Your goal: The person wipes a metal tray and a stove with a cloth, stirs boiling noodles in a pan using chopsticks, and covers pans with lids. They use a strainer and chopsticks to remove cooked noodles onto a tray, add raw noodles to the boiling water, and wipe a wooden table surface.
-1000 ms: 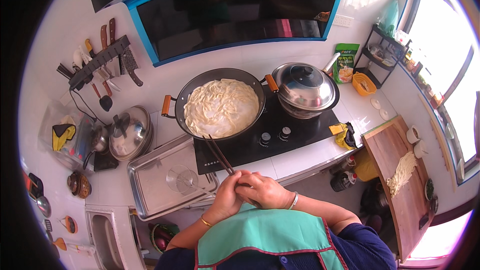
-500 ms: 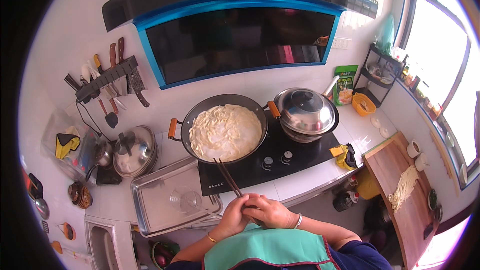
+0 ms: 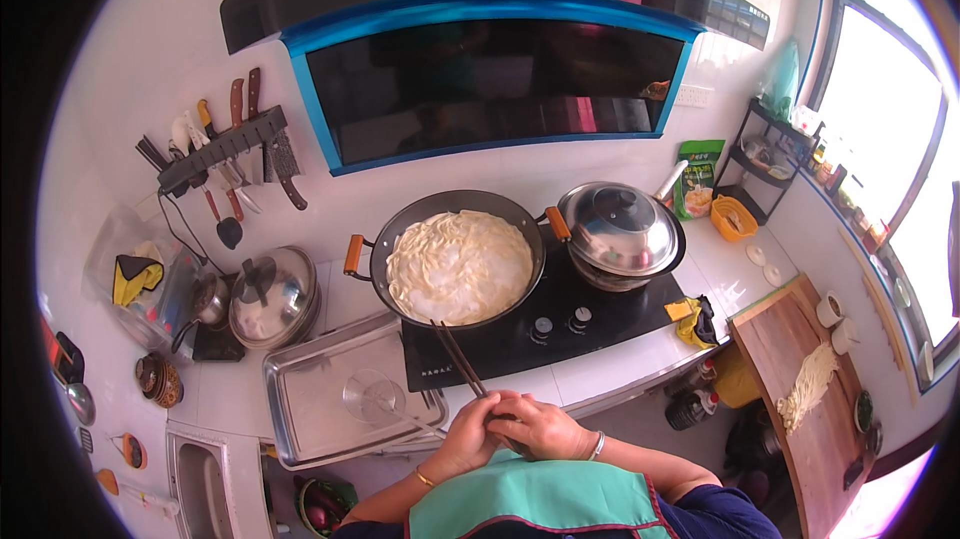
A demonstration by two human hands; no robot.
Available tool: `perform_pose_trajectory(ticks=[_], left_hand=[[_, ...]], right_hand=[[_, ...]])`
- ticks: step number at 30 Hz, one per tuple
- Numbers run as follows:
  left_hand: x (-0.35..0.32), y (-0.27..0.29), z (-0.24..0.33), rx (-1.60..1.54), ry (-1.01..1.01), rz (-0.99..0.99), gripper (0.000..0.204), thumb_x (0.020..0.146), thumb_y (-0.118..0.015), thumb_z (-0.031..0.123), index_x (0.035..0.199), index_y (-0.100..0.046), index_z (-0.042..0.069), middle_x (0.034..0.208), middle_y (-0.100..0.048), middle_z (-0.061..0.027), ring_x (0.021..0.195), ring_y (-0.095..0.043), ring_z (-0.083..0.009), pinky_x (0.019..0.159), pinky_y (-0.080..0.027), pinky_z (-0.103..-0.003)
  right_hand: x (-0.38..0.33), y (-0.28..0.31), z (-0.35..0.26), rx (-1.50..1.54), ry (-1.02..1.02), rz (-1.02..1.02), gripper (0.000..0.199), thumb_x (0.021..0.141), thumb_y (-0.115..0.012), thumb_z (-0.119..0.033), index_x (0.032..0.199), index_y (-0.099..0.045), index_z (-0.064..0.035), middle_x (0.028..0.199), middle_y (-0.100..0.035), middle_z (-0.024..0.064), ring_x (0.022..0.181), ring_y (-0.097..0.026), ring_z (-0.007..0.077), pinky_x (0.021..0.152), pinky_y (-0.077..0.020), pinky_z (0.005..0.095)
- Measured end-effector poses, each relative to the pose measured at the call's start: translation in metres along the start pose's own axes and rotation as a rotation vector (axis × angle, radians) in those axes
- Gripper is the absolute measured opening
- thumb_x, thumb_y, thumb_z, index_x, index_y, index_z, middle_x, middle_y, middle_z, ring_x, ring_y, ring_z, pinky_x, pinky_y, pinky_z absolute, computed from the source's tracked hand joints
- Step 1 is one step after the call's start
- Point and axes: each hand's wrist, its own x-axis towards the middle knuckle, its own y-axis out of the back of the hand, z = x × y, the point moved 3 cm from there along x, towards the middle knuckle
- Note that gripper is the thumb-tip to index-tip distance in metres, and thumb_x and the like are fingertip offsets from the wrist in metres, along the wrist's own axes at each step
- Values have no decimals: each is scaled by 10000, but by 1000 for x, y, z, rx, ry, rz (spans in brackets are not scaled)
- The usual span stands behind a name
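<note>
From where I stand, the left hand [image 3: 472,439] and right hand [image 3: 545,428] are pressed together around two dark chopsticks [image 3: 459,357], tips by the near rim of one wok [image 3: 529,225] filled with pale noodles [image 3: 455,264]. Beside it sits one lidded pan [image 3: 640,239], its contents hidden. One steel tray [image 3: 312,427] on the worktop [image 3: 215,404] holds one strainer [image 3: 373,395]; one wooden board [image 3: 785,334] carries a noodle bundle [image 3: 806,387].
</note>
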Motion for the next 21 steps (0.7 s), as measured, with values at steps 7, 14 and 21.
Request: perform_pose_trajectory(ticks=[7,14,21], left_hand=[[1,4,9,51,-121,65,326,966,-372,216,1040,-592,-14,1167,-579,-180,1104,-545,-293,956,-429,-413],[1,4,17,93,-108,79,319,960,-384,207,1031,-607,-9,1142,-595,-163,1085,-560,-304,927,-443,-413],[8,2,25,98,-121,90,299,945,-426,213,1024,-618,-2,1095,-621,-144,1031,-591,-280,878,-466,-398]], right_hand=[[-28,13,8,66,-193,-14,322,760,-667,-76,1077,-613,-87,1053,-573,93,850,-629,279,711,-542,361],[-275,-43,80,235,-829,-188,193,867,-526,-168,964,-631,-39,900,-624,176,865,-602,347,765,-477,369],[-437,-117,106,495,-1562,-274,234,844,-563,-193,973,-630,-9,941,-651,158,873,-625,303,783,-488,353]])
